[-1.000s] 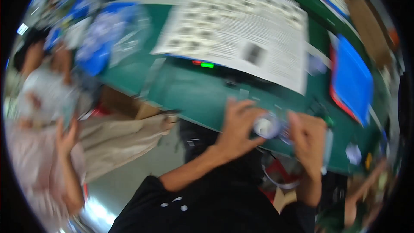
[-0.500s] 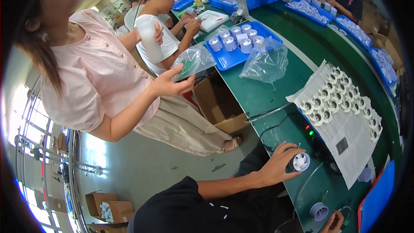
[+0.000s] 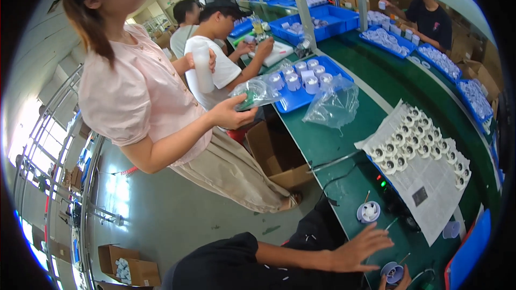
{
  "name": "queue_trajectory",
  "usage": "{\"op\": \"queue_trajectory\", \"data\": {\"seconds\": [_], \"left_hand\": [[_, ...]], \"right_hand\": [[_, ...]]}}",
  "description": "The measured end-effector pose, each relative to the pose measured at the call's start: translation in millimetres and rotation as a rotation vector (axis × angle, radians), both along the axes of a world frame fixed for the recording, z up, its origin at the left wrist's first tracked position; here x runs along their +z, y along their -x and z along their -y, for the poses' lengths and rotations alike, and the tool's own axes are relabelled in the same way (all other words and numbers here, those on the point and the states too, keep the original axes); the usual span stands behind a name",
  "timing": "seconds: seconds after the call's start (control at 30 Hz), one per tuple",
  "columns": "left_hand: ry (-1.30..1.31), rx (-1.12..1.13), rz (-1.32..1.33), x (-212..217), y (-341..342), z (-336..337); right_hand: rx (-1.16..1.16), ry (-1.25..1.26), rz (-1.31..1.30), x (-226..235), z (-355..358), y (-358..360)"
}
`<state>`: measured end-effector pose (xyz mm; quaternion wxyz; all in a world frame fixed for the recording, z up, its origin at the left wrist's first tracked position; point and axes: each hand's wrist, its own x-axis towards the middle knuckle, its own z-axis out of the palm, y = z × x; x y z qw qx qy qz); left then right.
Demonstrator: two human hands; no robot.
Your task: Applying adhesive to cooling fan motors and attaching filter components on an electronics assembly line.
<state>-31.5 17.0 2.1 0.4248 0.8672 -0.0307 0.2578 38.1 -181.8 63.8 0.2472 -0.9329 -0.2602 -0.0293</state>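
Note:
My left hand [image 3: 361,248] reaches over the bench with its fingers spread and nothing in it. Just beyond its fingertips, a round lavender housing with a white fan wheel inside [image 3: 368,212] stands on the green bench, and a thin stick or wire juts up from it. At the lower edge, my right hand [image 3: 404,280] has its fingers around a second lavender housing [image 3: 393,273]. Its opening faces up and shows small parts inside that I cannot make out. Part of the right hand is cut off by the picture's edge.
A paper sheet [image 3: 424,225] carries rows of white fan wheels [image 3: 411,145]. A black device with lit lights [image 3: 395,190] stands beside it. A blue tray of housings [image 3: 293,102] and a plastic bag [image 3: 333,102] lie farther off. A person [image 3: 150,91] stands at left holding a bag and white bottle.
The fan housing has left my left hand and now stands on the bench. That hand has moved nearer and opened. My right hand has taken hold of the other housing. The view has shifted.

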Motion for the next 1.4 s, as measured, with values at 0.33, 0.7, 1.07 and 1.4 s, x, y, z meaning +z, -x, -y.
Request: {"op": "queue_trajectory", "data": {"seconds": [0.33, 0.7, 1.07, 1.4], "left_hand": [[-0.185, -0.1, -0.234, -11.0, -15.9, 16.4], [-0.119, -0.054, -0.236, -2.4, -20.0, 20.5], [-0.127, -0.043, -0.245, 5.4, -31.3, 14.6], [-0.223, -0.038, -0.225, -4.4, -22.7, 17.2]], "right_hand": [[-0.007, -0.258, -0.281, -9.2, -6.8, 0.6], [-0.112, -0.418, -0.234, 4.6, 12.0, -16.5], [0.239, -0.343, 0.062, 86.4, -57.9, -131.9], [0.659, 0.038, 0.373, 39.8, -194.3, -204.5]]}}
